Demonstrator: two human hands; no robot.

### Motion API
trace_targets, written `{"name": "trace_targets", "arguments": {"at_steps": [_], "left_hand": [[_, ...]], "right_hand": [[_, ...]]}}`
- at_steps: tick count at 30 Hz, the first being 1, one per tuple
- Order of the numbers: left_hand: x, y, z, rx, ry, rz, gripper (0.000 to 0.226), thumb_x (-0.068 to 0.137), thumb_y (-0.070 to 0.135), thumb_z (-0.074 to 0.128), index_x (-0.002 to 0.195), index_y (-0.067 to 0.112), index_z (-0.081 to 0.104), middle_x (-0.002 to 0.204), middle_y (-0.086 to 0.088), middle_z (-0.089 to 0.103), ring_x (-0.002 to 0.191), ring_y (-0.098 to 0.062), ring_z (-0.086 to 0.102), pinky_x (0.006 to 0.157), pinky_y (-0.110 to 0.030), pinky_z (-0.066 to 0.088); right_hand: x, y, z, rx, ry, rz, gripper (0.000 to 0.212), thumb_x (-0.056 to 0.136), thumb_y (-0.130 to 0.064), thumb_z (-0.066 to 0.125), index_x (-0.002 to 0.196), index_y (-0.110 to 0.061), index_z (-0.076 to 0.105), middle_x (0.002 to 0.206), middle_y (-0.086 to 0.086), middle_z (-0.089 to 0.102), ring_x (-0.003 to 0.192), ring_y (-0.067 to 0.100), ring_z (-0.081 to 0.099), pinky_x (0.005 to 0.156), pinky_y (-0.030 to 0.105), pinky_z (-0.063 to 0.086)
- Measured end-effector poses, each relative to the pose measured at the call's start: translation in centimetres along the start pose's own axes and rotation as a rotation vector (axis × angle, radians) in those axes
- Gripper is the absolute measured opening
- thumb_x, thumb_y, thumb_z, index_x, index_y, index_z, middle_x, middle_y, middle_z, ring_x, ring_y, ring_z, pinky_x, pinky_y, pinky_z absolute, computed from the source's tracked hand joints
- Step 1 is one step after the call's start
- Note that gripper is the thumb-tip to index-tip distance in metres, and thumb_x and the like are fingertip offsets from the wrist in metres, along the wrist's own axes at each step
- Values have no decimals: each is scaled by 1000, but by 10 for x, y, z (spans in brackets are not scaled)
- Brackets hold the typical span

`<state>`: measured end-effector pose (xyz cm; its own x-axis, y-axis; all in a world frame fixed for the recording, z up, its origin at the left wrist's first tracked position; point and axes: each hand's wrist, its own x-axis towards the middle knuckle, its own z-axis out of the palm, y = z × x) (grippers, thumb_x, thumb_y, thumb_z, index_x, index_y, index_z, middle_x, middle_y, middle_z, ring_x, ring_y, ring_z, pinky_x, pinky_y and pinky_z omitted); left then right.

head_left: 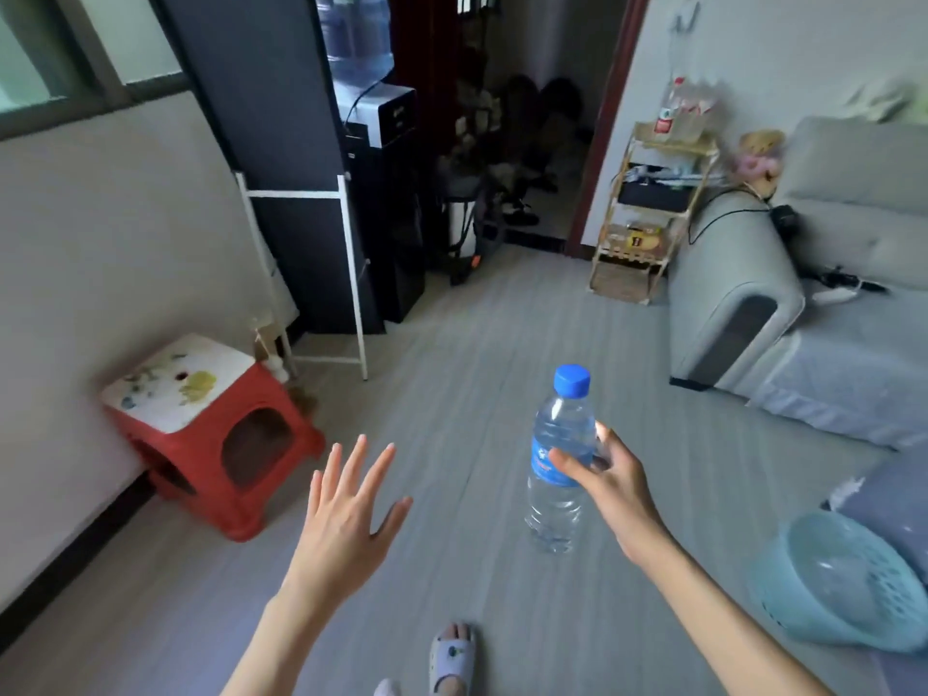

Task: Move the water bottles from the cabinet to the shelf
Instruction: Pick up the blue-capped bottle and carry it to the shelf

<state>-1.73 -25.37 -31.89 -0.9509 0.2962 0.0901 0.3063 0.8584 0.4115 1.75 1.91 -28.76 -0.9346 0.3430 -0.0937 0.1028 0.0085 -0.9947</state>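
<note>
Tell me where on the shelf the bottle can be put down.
The shelf top tier already holds bottles, blurred, so free room there is unclear. Lower tiers look packed. The floor before it is bare. The right hand holds the bottle.

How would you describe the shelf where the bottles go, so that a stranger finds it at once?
Start from the grey sofa on the right side of the room. Between its armrest and the dark doorway stands the shelf, a narrow, pale, open rack of several tiers against the wall. Unlike anything near it, it carries clear bottles on its top tier.
</note>
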Motion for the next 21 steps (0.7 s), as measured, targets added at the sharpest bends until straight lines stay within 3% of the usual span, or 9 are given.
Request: {"name": "trace_targets", "arguments": {"at_steps": [6,12,15,21], "left_hand": [[182,30,12,-32,-32,101,74,78,66,21,140,28,31,151,-8,24,141,-32,9,111,-50,15],[327,88,59,-5,-147,303,81,77,74,8,141,29,27,152,-6,21,142,-30,6,111,-43,8],[394,116,89,-2,-184,339,86,75,77,2,142,29,26,153,-7,19,142,-31,4,110,-43,6],[538,210,146,-13,-195,327,83,73,69,9,143,27,23,154,-9,13,142,-33,1,112,-46,7]], "right_hand": [[129,-19,-34,30,186,17,36,74,-10,73,107,-16,60,97,-1,70,85,5,65,69,11,48],[237,-20,-94,81,350,54,32,73,-9,74,101,-16,61,97,0,71,89,12,66,77,21,50],[298,-14,-127,95,376,68,38,71,-7,75,104,-13,60,101,3,70,93,16,66,81,25,50],[437,-16,-206,67,364,74,51,67,-9,78,112,-16,55,105,0,69,94,11,66,80,24,50]]}}
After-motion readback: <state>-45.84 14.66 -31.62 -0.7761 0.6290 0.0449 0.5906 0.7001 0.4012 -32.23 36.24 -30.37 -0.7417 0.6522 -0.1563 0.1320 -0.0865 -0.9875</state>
